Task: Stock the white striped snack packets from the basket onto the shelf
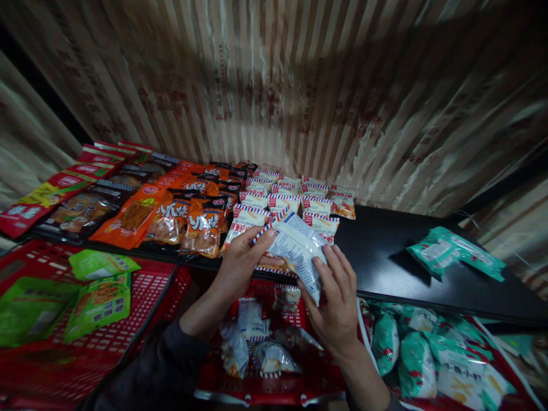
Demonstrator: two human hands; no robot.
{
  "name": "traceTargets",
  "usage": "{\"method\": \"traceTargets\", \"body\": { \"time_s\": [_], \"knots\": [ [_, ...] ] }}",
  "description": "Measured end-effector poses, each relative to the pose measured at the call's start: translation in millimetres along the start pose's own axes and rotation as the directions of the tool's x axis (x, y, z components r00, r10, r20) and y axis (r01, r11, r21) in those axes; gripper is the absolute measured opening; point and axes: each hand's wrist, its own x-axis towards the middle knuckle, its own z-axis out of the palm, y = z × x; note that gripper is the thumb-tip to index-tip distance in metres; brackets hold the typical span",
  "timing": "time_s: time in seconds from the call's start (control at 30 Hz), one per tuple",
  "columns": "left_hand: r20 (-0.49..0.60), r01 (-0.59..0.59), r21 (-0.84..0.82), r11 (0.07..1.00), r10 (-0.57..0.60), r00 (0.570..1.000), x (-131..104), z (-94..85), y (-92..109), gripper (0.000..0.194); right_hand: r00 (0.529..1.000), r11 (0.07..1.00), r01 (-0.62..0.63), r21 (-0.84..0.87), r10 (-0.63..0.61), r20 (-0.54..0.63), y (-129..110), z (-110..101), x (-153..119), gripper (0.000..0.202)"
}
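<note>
A white snack bag [295,242] with a red-and-blue striped edge is held between both hands, its printed back turned up. My left hand [244,260] grips its left edge, thumb on top. My right hand [334,291] is closed around the bag's right end. Just behind it, rows of matching white snack bags [285,202] lie on the black shelf [381,251]. Below my hands, a red basket [274,394] holds several more of these bags [274,357].
Left on the shelf are orange snack bags [203,225], dark packets [81,211] and red packets [43,194]. Teal bags [454,251] lie at the right. A left red basket [149,297] holds green bags [103,302]; a right basket holds teal-and-white bags [460,371]. Corrugated sheeting [274,85] stands behind.
</note>
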Motion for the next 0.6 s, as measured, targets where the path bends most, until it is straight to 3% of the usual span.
{"method": "traceTargets", "body": {
  "time_s": [0.27, 0.4, 0.47, 0.6],
  "knots": [
    [0.138, -0.072, 0.006, 0.997, 0.070, 0.988, -4.4, 1.1, -0.1, 0.040, 0.995, 0.998, -0.035, 0.046, 0.039, -0.091, 2.7, -6.6, 3.3, 0.072],
    [0.243, -0.142, 0.016, 0.990, 0.134, 0.961, -8.7, 1.4, 0.5, 0.042, 0.969, 0.964, -0.194, 0.181, 0.217, -0.117, -3.4, -9.1, 3.2, 0.066],
    [0.252, -0.155, 0.021, 0.988, 0.145, 0.957, -10.7, 2.4, 0.2, 0.044, 0.911, 0.892, -0.343, 0.293, 0.392, -0.127, -7.7, -10.5, 2.3, 0.056],
    [0.242, -0.138, 0.046, 0.989, 0.123, 0.962, -11.4, 3.9, -2.8, 0.049, 0.686, 0.600, -0.589, 0.540, 0.725, -0.057, -14.5, -13.3, 3.5, 0.047]
  ]
}}
